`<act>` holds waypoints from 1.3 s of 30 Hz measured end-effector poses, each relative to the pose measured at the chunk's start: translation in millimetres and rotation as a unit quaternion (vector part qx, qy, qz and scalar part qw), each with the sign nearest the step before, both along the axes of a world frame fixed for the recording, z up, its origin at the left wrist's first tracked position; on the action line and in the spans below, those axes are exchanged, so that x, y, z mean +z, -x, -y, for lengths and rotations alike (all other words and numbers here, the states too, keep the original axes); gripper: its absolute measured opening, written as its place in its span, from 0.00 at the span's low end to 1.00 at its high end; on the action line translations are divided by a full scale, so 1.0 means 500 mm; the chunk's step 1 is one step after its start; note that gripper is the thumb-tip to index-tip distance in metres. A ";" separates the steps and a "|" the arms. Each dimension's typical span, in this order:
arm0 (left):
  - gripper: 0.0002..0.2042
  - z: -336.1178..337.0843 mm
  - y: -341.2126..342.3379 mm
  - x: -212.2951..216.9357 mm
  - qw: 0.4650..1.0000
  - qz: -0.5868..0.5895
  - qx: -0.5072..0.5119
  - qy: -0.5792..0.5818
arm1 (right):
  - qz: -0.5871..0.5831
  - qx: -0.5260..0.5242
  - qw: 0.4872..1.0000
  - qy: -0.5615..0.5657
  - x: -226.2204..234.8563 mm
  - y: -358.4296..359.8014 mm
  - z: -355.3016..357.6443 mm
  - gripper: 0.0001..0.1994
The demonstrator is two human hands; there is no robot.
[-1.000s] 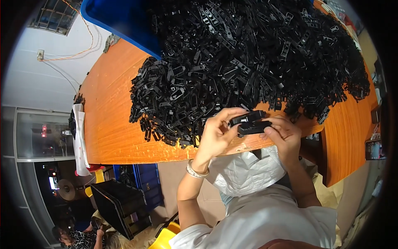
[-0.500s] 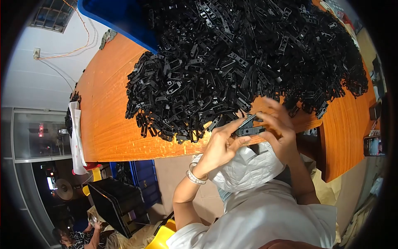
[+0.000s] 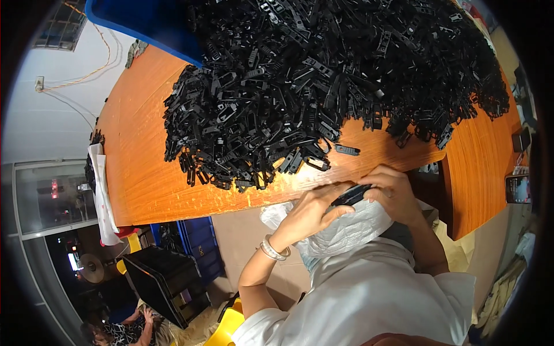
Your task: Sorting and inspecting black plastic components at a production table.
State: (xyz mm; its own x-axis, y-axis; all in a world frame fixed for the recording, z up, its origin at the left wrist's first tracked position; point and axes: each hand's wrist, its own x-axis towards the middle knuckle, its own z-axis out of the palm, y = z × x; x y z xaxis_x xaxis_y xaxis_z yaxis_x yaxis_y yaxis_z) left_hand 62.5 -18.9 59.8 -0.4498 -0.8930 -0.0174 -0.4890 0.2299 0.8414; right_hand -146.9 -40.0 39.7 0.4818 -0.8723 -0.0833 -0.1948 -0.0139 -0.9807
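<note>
A small, elongated black plastic part (image 3: pixel 351 195) is held between my two hands, over the table's near edge and above the white plastic sheet on my lap. My left hand (image 3: pixel 311 209), with a pale bracelet at the wrist, grips its left end between thumb and fingers. At the other end, my right hand (image 3: pixel 395 195) pinches it with curled fingers. A large heap of similar black plastic parts (image 3: pixel 259 109) covers the table beyond. One loose part (image 3: pixel 347 150) with a ribbed face lies just in front of the heap. The held part's details are partly hidden by my fingers.
A blue bin (image 3: pixel 144 26) leans at the heap's far left on the wooden table (image 3: pixel 141 144). White plastic sheeting (image 3: pixel 340 230) covers my lap. Crates (image 3: pixel 164 282) and a yellow seat (image 3: pixel 225 326) stand at lower left, where another person (image 3: pixel 133 331) sits. A phone (image 3: pixel 517 189) is at far right.
Both hands have drawn back from the heap toward me with the black plastic part. My right fingers have closed in on it. The loose ribbed part now shows on the table.
</note>
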 end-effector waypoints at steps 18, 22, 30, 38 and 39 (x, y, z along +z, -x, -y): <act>0.08 0.085 0.056 -0.017 0.989 -0.006 0.079 0.121 | -0.312 -0.286 0.849 0.316 -0.054 0.046 0.024 0.05; 0.06 0.069 0.054 -0.020 0.900 -0.336 0.146 -0.238 | -0.095 -0.231 0.920 0.303 -0.027 0.028 0.006 0.05; 0.12 0.064 0.055 -0.011 0.722 -0.490 0.093 -0.479 | -0.130 -0.052 0.888 0.438 0.032 0.009 0.014 0.09; 0.12 0.051 0.056 0.000 0.716 -0.476 0.085 -0.503 | 0.017 0.019 0.962 0.272 0.018 0.010 0.020 0.06; 0.12 0.051 0.056 0.002 0.730 -0.452 0.068 -0.508 | 0.018 0.019 0.961 0.274 0.018 0.014 0.018 0.06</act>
